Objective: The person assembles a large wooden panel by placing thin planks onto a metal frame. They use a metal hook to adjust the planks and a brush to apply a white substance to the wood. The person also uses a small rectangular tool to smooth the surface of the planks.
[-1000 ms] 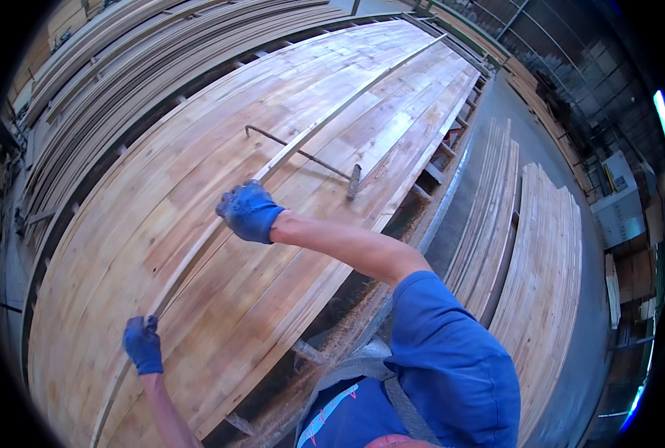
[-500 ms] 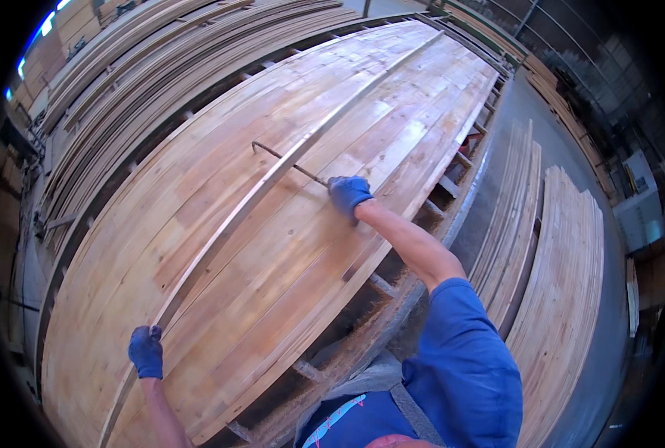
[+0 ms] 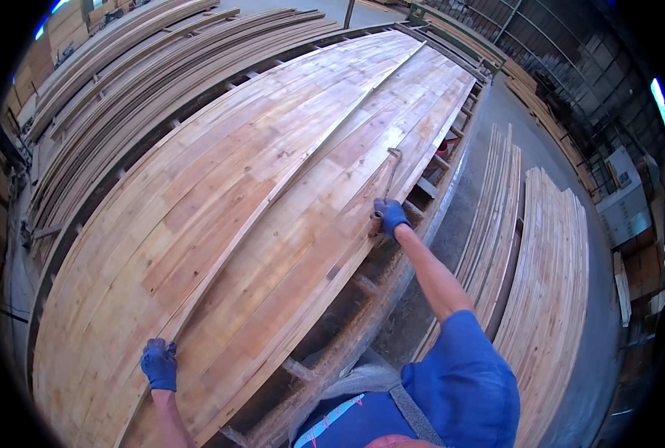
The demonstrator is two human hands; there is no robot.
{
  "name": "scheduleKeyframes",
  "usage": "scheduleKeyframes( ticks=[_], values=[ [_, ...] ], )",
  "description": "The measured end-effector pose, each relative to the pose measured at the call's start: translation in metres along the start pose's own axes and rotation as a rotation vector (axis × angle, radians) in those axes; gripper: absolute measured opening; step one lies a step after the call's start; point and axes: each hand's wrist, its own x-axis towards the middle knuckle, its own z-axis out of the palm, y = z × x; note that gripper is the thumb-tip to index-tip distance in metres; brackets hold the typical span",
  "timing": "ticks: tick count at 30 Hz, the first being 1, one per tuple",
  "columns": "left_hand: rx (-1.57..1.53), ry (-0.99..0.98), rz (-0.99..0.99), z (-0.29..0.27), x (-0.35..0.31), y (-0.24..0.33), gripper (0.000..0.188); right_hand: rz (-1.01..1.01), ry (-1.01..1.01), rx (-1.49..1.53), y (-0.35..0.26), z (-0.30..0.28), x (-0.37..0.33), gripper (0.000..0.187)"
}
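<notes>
A broad panel of pale wooden boards point(image 3: 116, 261) lies side by side on a long metal frame in front of me. Along its middle runs a long thin wooden strip point(image 3: 296, 170), reaching from near me to the far end. My left hand point(image 3: 159, 364), in a blue glove, is closed on the strip's near part. Toward the panel's right edge, my gloved right hand point(image 3: 393, 214) is wrapped round a thin metal rod point(image 3: 389, 173) with a bent, hooked far end. The rod is apart from the strip, over the boards.
Long timber strips point(image 3: 134, 112) are stacked beyond the frame on the left. On the floor to the right lie stacks of boards point(image 3: 547, 276). The frame's rusty rail point(image 3: 355, 328) with cross bars runs between me and the panel. A pale cabinet point(image 3: 625, 201) stands farther right.
The wooden strip, earlier bowed up on edge, now lies lower against the boards. My right hand has swung the hooked rod right, away from the strip. My left hand has shifted slightly nearer me.
</notes>
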Motion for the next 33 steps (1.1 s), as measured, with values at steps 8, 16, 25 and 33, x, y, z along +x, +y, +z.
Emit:
scheduleKeyframes(
  ticks=[8,16,25,33],
  values=[
    [0.040,0.004,-0.165,-0.011,-0.016,0.001,0.023,-0.442,-0.212,-1.159,-0.051,0.025,-0.027,0.044],
    [0.029,-0.036,-0.221,-0.017,-0.028,-0.008,0.020,-1.165,-0.062,-0.870,-0.121,0.122,-0.078,0.020],
    [0.028,0.033,-0.138,-0.026,-0.027,0.004,0.020,-1.247,-0.595,-1.348,-0.141,0.257,-0.070,0.025],
    [-0.114,0.163,-0.061,-0.041,-0.018,0.034,0.010,-1.454,-0.523,-1.257,-0.111,0.214,-0.047,0.006]
  ],
)
